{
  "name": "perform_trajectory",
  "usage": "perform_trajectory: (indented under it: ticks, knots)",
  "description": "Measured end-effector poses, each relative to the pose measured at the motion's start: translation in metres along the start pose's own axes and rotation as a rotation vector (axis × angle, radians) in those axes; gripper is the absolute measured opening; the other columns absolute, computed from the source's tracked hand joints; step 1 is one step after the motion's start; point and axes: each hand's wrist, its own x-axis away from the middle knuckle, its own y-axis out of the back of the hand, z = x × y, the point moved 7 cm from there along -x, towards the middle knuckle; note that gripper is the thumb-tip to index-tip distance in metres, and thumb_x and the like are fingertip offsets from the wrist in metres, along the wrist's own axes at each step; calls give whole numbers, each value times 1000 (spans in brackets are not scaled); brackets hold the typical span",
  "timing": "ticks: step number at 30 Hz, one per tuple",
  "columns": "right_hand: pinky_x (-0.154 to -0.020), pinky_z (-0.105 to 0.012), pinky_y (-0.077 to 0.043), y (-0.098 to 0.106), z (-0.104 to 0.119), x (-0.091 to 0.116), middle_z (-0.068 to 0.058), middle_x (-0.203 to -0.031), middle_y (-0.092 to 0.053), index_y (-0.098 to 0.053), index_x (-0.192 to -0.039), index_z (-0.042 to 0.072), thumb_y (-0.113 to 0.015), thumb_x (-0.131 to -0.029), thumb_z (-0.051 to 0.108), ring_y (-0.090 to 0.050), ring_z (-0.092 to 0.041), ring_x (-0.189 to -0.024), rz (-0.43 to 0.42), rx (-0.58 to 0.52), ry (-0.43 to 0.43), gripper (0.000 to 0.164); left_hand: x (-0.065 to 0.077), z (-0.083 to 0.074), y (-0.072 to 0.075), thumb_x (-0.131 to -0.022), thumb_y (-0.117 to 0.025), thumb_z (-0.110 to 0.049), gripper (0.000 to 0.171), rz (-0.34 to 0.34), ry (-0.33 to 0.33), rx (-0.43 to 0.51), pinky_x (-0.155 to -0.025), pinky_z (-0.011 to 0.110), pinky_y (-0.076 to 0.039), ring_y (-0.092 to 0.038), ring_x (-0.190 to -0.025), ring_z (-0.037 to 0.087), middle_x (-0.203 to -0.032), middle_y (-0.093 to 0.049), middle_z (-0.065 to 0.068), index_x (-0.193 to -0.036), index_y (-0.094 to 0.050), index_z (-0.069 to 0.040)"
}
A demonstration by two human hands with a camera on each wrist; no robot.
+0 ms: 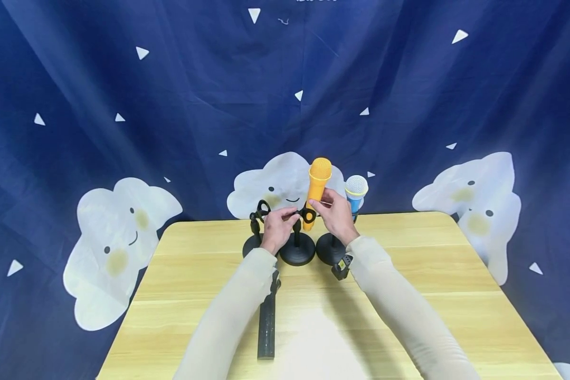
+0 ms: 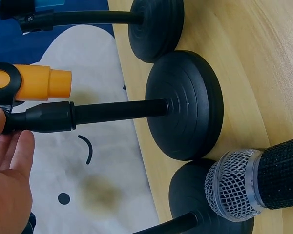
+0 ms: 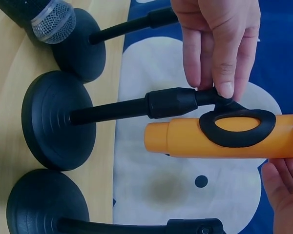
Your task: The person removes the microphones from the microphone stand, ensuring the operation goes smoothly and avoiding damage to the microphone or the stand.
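An orange microphone stands nearly upright through the clip of the middle black microphone stand. My right hand grips its orange handle above the clip. With thumb and fingers my left hand pinches the top of that stand, at the joint below the clip. In the right wrist view the handle's lower end sticks out past the clip. The left wrist view shows the stand's pole rising from its round base.
To the right a blue microphone with a white head sits in another stand. A third stand is at the left with a bare clip. A black microphone with a silver mesh head lies on the wooden table, partly under the left sleeve.
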Motion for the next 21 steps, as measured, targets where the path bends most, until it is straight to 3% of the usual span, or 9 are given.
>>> perform_trajectory:
  ticks: [21]
  knots:
    - [-97, -41, -53, -1, -3, 1, -20, -122, -67, -63, -126, -2, -74, -93, 17, -64, -33, -116, -33, -103, 6, 39, -1, -4, 2, -91, -75, -12, 22, 12, -74, -63, -83, 31, -59, -73, -95, 21, -109, -75, 10, -112, -77, -5]
